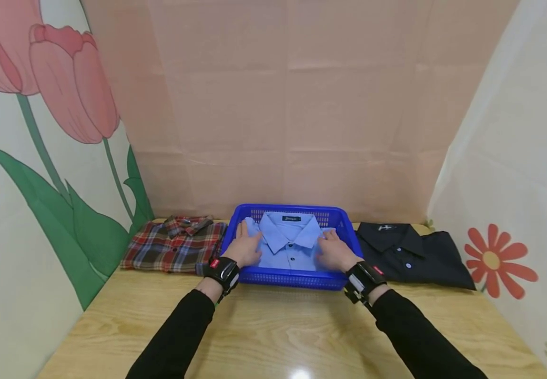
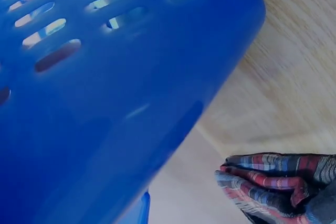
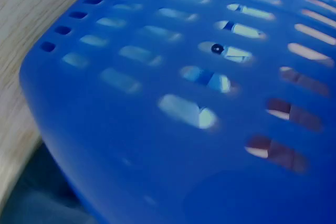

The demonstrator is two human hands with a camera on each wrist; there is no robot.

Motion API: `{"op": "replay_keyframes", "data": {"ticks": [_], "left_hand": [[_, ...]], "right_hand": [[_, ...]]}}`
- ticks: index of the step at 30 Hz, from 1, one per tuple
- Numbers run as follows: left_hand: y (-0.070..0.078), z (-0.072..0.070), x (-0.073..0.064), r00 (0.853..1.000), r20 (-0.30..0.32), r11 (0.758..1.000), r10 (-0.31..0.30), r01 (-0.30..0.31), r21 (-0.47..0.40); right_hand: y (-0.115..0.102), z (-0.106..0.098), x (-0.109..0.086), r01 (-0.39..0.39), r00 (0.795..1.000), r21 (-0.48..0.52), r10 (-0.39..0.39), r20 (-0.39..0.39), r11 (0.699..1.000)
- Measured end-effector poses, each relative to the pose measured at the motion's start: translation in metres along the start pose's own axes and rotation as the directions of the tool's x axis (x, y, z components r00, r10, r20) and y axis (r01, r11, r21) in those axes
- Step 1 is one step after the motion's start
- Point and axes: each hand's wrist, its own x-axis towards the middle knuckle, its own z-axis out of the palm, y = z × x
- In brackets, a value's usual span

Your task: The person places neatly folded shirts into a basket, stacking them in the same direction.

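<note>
A folded light blue shirt (image 1: pixel 290 241) lies collar away from me inside a blue plastic basket (image 1: pixel 297 277). At its left side my left hand (image 1: pixel 245 247) reaches over the basket's near rim, fingers extended along the shirt's edge. My right hand (image 1: pixel 336 251), slightly blurred, lies over the shirt's right side with fingers stretched forward. Both wrist views are filled by the slotted basket wall (image 2: pixel 105 108), which hides the hands there; through the slots of the basket (image 3: pixel 136 145) in the right wrist view, bits of pale blue cloth show.
A folded red plaid shirt (image 1: pixel 174 247) sits left of the basket, and a folded black shirt (image 1: pixel 413 252) sits to its right. All rest on a wooden table (image 1: pixel 283 331). Behind stands a pinkish-brown backdrop (image 1: pixel 283 105), with flower-printed sheets at both sides.
</note>
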Motion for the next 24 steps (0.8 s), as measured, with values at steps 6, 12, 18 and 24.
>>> {"op": "replay_keyframes", "data": {"ticks": [6, 12, 18, 24], "left_hand": [[-0.001, 0.000, 0.000, 0.988, -0.028, 0.987, 0.150, -0.151, -0.055], [0.000, -0.003, -0.001, 0.969, 0.212, 0.959, 0.129, -0.067, -0.274], [0.000, -0.003, -0.003, 0.961, 0.268, 0.977, 0.069, -0.011, -0.213], [-0.001, -0.002, -0.002, 0.950, 0.312, 0.977, 0.025, 0.042, -0.209]], "right_hand": [[-0.009, -0.004, 0.002, -0.035, 0.979, -0.002, 0.035, 0.203, 0.999], [-0.005, 0.000, 0.004, -0.110, 0.937, 0.014, 0.099, 0.334, 0.994], [0.003, 0.004, 0.004, -0.128, 0.903, 0.097, 0.076, 0.423, 0.987], [0.005, 0.005, 0.004, -0.156, 0.877, 0.100, 0.091, 0.472, 0.983]]}}
